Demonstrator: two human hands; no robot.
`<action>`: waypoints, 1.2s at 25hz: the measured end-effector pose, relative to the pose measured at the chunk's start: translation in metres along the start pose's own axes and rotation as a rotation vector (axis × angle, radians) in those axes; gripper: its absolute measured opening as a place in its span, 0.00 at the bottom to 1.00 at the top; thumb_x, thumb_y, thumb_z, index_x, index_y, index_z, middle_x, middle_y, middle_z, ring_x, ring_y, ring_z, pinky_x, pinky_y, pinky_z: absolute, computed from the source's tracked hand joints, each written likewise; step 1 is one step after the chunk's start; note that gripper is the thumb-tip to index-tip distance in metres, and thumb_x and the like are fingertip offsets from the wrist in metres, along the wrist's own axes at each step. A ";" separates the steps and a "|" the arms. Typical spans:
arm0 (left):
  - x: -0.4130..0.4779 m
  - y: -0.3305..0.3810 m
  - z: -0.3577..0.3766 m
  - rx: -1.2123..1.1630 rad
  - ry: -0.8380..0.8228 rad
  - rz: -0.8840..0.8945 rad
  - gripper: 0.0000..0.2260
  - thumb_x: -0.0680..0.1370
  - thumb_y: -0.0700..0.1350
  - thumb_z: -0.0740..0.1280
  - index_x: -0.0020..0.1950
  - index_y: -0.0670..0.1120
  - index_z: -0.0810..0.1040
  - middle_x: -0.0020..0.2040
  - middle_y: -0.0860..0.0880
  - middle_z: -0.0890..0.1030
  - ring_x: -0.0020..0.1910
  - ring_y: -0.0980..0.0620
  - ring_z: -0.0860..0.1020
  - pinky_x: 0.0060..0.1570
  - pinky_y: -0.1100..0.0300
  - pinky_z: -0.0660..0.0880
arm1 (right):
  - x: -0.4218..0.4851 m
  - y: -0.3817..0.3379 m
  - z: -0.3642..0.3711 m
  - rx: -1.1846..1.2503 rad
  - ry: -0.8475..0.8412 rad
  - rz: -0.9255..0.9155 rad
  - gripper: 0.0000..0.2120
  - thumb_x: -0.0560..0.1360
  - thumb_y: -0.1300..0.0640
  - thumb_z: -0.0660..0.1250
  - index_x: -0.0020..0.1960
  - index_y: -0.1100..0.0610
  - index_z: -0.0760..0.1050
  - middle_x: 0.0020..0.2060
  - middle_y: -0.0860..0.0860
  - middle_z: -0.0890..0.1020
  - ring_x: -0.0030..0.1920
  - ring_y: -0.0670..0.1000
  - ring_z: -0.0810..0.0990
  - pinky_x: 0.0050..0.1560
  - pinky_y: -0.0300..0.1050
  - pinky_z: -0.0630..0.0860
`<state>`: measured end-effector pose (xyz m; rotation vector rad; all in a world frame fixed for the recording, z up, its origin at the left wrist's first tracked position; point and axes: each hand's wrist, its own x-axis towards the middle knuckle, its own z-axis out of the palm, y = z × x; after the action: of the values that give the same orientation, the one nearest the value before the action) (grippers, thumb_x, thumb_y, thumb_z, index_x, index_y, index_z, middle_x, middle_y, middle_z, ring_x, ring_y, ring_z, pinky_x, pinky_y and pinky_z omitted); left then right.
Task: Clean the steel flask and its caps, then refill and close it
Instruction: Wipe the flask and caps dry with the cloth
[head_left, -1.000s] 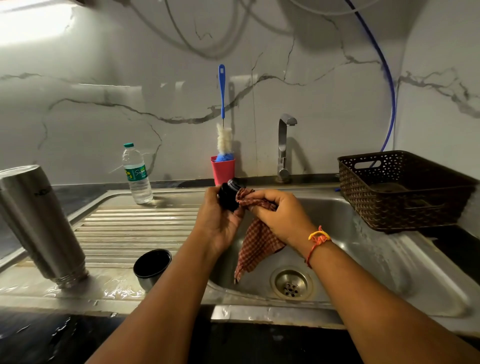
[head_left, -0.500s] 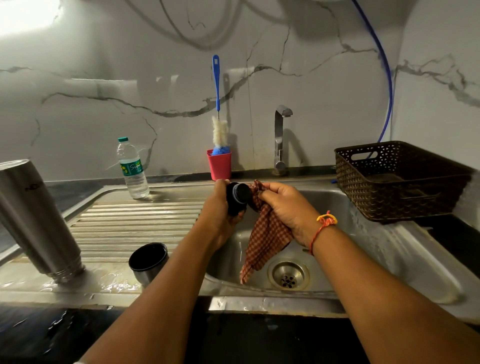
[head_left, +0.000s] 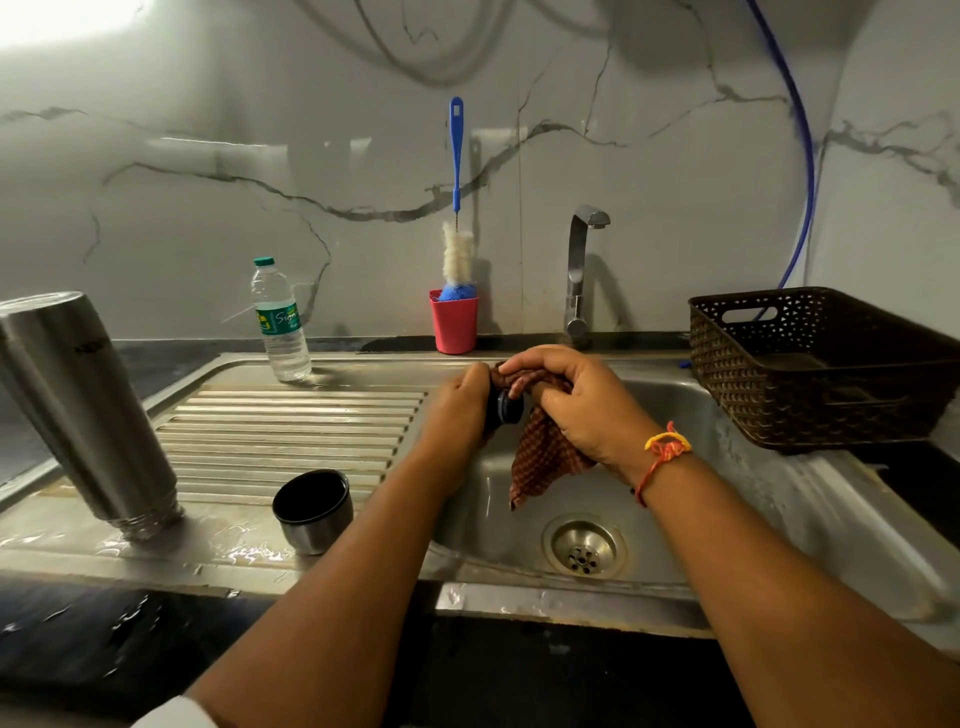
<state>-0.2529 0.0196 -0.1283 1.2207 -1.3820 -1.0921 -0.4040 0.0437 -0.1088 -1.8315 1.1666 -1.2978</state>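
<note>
Since half a second ago, your right hand (head_left: 576, 410) has come up over the small black inner cap (head_left: 505, 413). It now bunches the red-brown checked cloth (head_left: 545, 457) on top of the cap, where before the cloth met the cap's face from the side. Your left hand (head_left: 457, 410) keeps its hold.

The tall steel flask (head_left: 78, 405) stands mouth down at the far left of the wet ribbed steel drainboard (head_left: 291, 436). The steel cup cap with a black lining (head_left: 314, 512) sits mouth up near it, just beside your left forearm. Behind are a clear plastic water bottle (head_left: 280, 322), a pink plastic cup (head_left: 453, 325) holding a blue-handled bottle brush (head_left: 456, 156), a steel tap (head_left: 579, 270) and a dark brown woven basket (head_left: 810, 374).

Both hands are over the steel sink basin (head_left: 670, 499) and hide most of the cap; only a dark ring shows between them. Your left hand grips the cap with curled fingers. Your right hand's fingers curl over the cloth and press it onto the cap, and the loose end hangs down.
</note>
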 end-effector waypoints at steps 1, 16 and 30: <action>0.001 0.000 0.000 -0.074 0.034 -0.064 0.18 0.84 0.56 0.55 0.49 0.46 0.77 0.40 0.45 0.77 0.38 0.48 0.72 0.37 0.57 0.70 | 0.000 0.000 0.001 0.002 -0.011 -0.025 0.21 0.76 0.71 0.61 0.53 0.49 0.83 0.56 0.42 0.78 0.57 0.39 0.76 0.57 0.28 0.72; -0.001 0.001 0.001 -0.514 -0.146 -0.346 0.20 0.85 0.57 0.53 0.54 0.43 0.77 0.36 0.46 0.78 0.29 0.55 0.71 0.25 0.66 0.64 | 0.000 0.001 0.009 0.047 0.055 -0.060 0.20 0.73 0.74 0.64 0.52 0.53 0.85 0.51 0.39 0.81 0.54 0.36 0.78 0.55 0.27 0.73; 0.003 0.006 -0.004 -0.592 -0.056 -0.407 0.19 0.85 0.55 0.53 0.56 0.42 0.76 0.38 0.45 0.79 0.29 0.54 0.72 0.23 0.67 0.66 | 0.004 0.004 0.001 -0.051 -0.009 -0.027 0.21 0.75 0.71 0.64 0.51 0.48 0.84 0.51 0.41 0.83 0.55 0.40 0.79 0.59 0.33 0.75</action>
<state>-0.2495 0.0171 -0.1218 1.0445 -0.7625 -1.6816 -0.4037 0.0384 -0.1108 -1.8938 1.1841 -1.2849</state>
